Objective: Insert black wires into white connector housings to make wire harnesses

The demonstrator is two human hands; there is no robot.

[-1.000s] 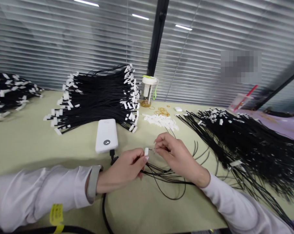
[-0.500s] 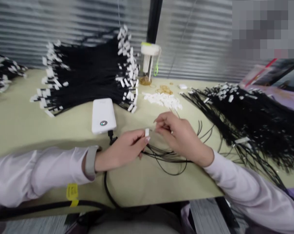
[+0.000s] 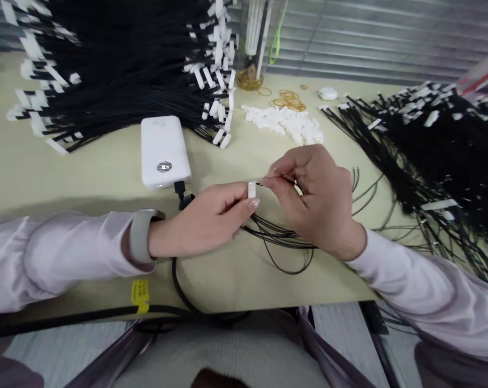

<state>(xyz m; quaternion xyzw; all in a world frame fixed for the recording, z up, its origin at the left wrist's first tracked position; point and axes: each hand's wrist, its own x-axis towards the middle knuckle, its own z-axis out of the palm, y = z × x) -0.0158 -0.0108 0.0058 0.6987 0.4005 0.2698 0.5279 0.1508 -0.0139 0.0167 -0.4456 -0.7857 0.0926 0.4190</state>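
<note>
My left hand point(image 3: 206, 221) pinches a small white plastic connector point(image 3: 252, 189) between thumb and forefinger. My right hand point(image 3: 319, 196) is closed on a thin black wire point(image 3: 286, 177), whose tip meets the connector's right side. Whether the tip sits inside it is too small to tell. Beneath both hands lies a loose bundle of thin black wires point(image 3: 280, 237), running from under the left fingers to the right. A heap of white connectors point(image 3: 286, 123) lies just beyond the hands.
A white power bank point(image 3: 165, 148) with a black plug stands left of centre. Behind it is a large pile of black cables point(image 3: 134, 70) with white ends. More black cables point(image 3: 441, 156) lie at right. Rubber bands point(image 3: 288, 101), a white case point(image 3: 328, 94) and a bottle point(image 3: 250, 78) are at the back.
The camera view has tilted down and closer. My right hand has come up to the connector, closing the gap between wire tip and connector; my left hand still pinches the connector.
</note>
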